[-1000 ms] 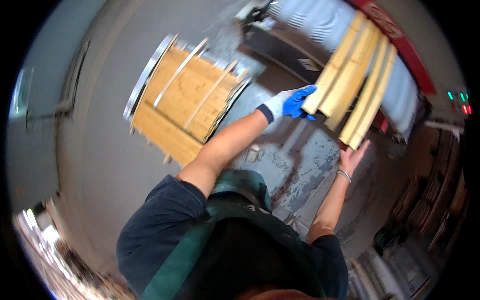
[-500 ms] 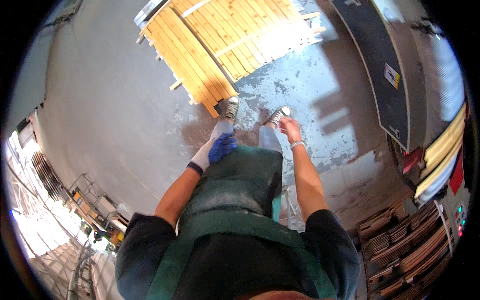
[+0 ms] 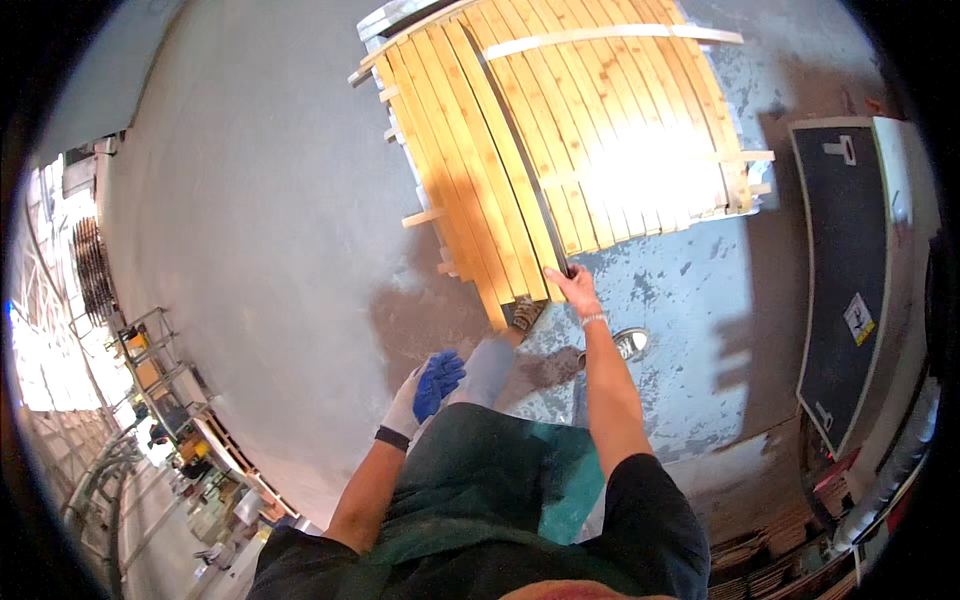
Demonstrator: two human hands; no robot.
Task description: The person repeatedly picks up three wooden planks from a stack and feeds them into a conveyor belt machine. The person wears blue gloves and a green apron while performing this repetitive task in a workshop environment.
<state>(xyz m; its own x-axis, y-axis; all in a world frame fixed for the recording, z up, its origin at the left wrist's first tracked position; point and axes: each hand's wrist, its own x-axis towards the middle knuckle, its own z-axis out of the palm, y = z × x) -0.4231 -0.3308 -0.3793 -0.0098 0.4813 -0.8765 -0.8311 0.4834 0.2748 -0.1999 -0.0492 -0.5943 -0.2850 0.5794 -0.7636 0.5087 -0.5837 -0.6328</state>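
Observation:
My right hand is bare, with a bracelet at the wrist. Its thumb lies over the near end of a yellow-brown wooden plank, its fingers at the plank's right edge, beside a dark gap. This plank belongs to the left group of a wide stack of planks. My left hand wears a white glove with a blue coating. It hangs open and empty beside my left leg, below the stack's near corner, its fingers loosely bent and touching no plank.
Pale crosswise strips lie over and stick out of the stack. A dark panel with a pale frame stands at the right. Shelving with goods is at the far left. Blue paint peels off the floor near my shoes.
I have moved closer to the stack, which now sits lower and further right in view. My right hand has reached from beside my leg to the plank's end. My left hand stays low, free of the stack.

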